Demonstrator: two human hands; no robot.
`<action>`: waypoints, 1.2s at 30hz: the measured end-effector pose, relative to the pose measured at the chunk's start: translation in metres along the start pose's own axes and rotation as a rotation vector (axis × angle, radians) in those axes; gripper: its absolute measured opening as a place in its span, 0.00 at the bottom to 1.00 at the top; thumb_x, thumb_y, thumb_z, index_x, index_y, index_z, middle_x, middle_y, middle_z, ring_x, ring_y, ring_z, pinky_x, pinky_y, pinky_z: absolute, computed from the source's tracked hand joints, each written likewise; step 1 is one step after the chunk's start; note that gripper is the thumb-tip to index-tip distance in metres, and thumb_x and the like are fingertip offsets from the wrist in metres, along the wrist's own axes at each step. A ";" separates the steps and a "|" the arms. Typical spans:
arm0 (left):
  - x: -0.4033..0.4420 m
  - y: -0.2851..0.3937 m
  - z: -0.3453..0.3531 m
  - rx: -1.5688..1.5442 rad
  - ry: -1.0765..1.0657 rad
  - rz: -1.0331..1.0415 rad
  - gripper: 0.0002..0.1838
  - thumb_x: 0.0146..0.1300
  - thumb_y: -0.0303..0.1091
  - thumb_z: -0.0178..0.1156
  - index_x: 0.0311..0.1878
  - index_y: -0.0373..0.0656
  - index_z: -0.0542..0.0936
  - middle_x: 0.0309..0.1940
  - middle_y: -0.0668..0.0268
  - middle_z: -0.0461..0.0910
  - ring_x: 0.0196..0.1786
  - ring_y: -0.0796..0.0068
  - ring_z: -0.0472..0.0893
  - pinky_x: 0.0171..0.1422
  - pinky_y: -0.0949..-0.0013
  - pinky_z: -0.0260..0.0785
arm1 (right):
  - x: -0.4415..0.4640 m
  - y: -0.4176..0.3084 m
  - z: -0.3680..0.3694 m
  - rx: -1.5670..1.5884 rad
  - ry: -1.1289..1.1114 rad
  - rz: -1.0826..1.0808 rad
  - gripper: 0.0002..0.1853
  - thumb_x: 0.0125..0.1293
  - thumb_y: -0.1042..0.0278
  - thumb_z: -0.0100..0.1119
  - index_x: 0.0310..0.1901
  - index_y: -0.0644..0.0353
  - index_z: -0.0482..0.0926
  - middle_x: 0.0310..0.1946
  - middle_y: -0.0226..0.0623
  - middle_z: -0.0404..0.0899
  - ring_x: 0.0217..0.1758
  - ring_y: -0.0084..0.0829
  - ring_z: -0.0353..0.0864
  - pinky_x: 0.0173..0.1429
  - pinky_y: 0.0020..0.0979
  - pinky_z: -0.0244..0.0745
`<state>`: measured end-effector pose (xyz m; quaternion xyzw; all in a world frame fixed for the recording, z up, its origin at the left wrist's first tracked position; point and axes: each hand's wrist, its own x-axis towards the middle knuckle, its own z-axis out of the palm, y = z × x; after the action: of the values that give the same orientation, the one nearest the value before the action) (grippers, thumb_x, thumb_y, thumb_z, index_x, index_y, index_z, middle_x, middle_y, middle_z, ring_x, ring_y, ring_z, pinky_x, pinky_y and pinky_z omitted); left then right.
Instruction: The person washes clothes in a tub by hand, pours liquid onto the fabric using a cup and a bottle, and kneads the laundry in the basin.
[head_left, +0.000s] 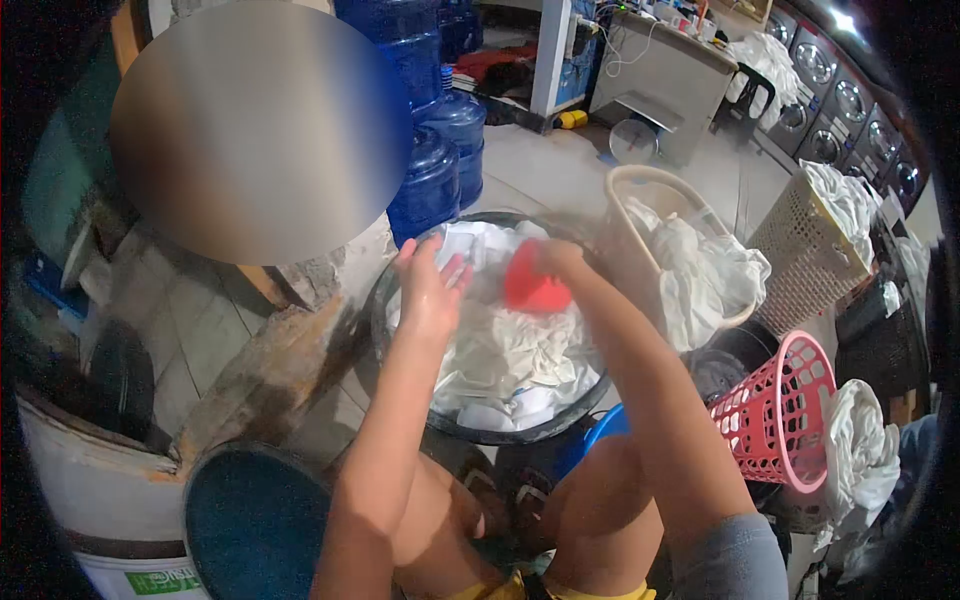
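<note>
A wide dark tub (520, 436) stands on the floor in front of me, filled with wet white laundry (515, 345). My right hand (556, 258) is closed on a red plastic dipper (535, 283), tilted over the laundry. Motion smears both the dipper and that hand, so its exact grip is hard to make out. Over the tub's left side, my left hand (430, 290) is raised with fingers spread and nothing in it.
Right of the tub stand a beige laundry basket (632, 180) with whites, a tall woven hamper (810, 250) and a pink basket (780, 410). Blue water jugs (425, 170) are behind. A dark bucket (255, 525) is at lower left, and a blue basin (603, 432) by my knees.
</note>
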<state>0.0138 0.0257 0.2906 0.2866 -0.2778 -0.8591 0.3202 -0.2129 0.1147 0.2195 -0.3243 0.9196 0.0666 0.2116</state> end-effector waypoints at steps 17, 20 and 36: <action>-0.032 0.028 -0.006 -0.045 -0.161 -0.067 0.32 0.59 0.32 0.61 0.64 0.45 0.57 0.56 0.60 0.61 0.56 0.57 0.71 0.60 0.52 0.68 | 0.066 0.008 0.060 0.045 -0.113 0.010 0.28 0.55 0.47 0.68 0.57 0.43 0.78 0.61 0.31 0.74 0.61 0.38 0.76 0.59 0.46 0.73; -0.037 0.030 -0.005 -0.043 -0.168 -0.076 0.29 0.60 0.32 0.61 0.62 0.45 0.60 0.55 0.60 0.61 0.55 0.58 0.71 0.59 0.53 0.68 | 0.065 0.006 0.060 0.076 -0.200 0.123 0.29 0.56 0.46 0.68 0.59 0.45 0.77 0.64 0.32 0.71 0.63 0.40 0.75 0.61 0.48 0.72; -0.050 0.038 0.000 0.013 -0.201 -0.075 0.24 0.62 0.35 0.59 0.59 0.43 0.64 0.51 0.62 0.63 0.55 0.62 0.70 0.57 0.59 0.67 | 0.070 0.033 0.102 0.273 -0.067 0.024 0.30 0.55 0.42 0.66 0.54 0.52 0.80 0.57 0.37 0.78 0.59 0.41 0.77 0.60 0.44 0.73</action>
<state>0.0601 0.0376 0.3315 0.2113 -0.3033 -0.8932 0.2562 -0.2474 0.1277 0.0968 -0.2790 0.9164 -0.0459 0.2833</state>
